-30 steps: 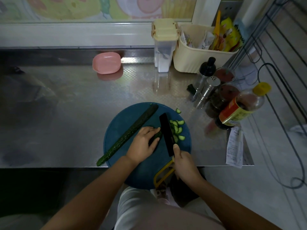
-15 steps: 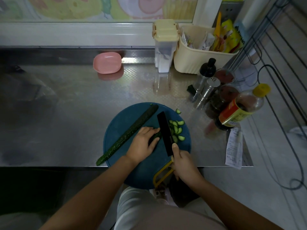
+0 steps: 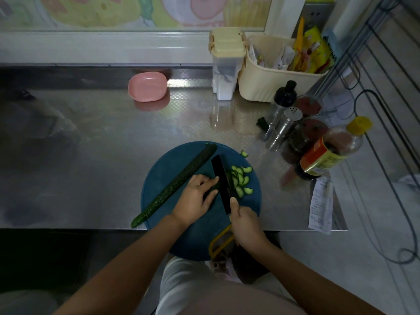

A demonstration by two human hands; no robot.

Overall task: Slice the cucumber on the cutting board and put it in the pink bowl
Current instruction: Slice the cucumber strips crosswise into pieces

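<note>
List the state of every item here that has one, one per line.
Left hand: pressing down a cucumber piece.
Right hand: gripping the knife handle.
Knife: blade down on the piece being cut.
Long cucumber half: uncut, lying on the board.
Slices: piled right of the blade.
Pink bowl: empty.
Cutting board: overhanging the counter edge.

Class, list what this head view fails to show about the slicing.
- Cucumber piece being cut: mostly covered by the left hand.
- Knife handle: wrapped in the right hand.
- Receipt print: too small.
- Board's near edge: behind the forearms.
</note>
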